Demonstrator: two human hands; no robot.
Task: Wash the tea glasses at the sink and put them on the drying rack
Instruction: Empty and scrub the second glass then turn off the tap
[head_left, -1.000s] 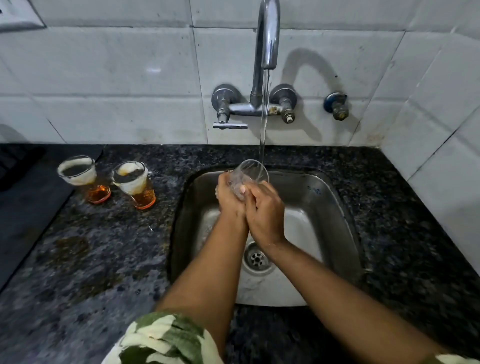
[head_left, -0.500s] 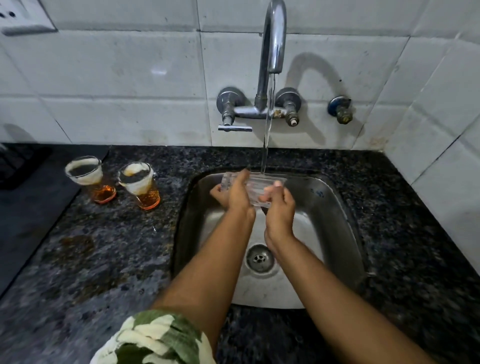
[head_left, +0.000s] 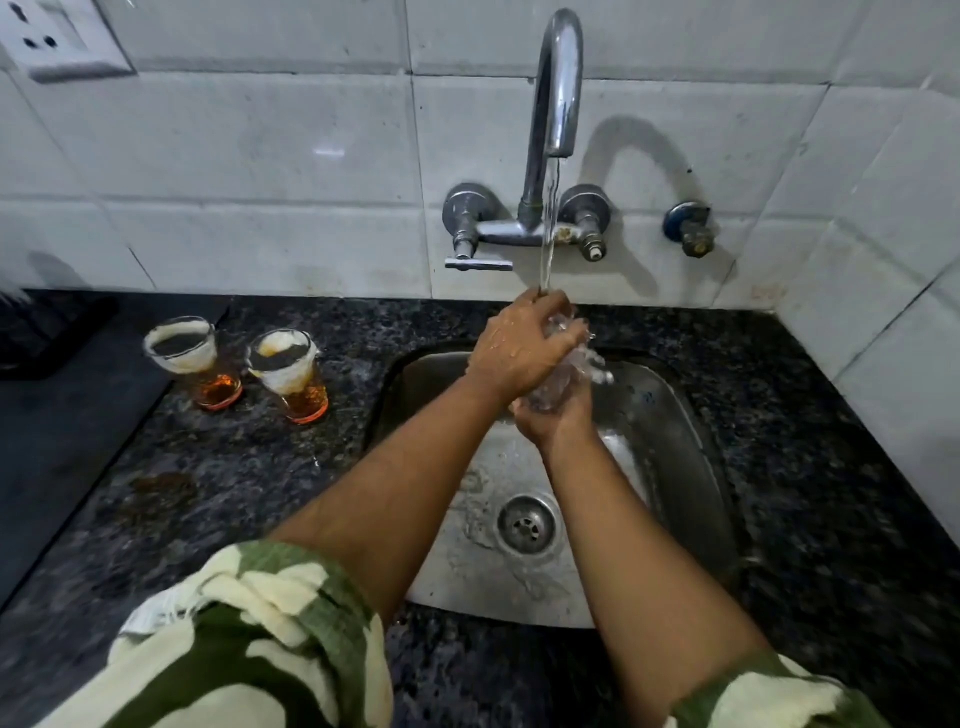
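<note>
No brand, label or legible writing is visible on any item.

Nearest the camera, two forearms with rolled green-and-cream patterned sleeves reach forward over the steel sink. The sink basin holds a film of water around its round drain, which sits in the near half of the basin.

Over the far half of the sink, the right hand is underneath, its fingers wrapped around the base of a clear tea glass. The left hand lies over the top of the same glass, fingers curled around its upper part. Both hands are clasped on the glass, which is largely hidden and blurred by splashing water; whether it contains anything cannot be told.

Left of the sink, on the dark speckled stone surface, stand two more tea glasses, upright and close beside each other. The one further from the sink and the one nearer to it each hold a small amount of amber liquid at the bottom, with pale residue coating the upper walls.

Beyond the sink, a wall-mounted tap on white tiles runs a stream of water straight down onto the hands. A separate small valve sits on the wall to the right of the tap. A white electrical socket is on the wall far to the left.
</note>
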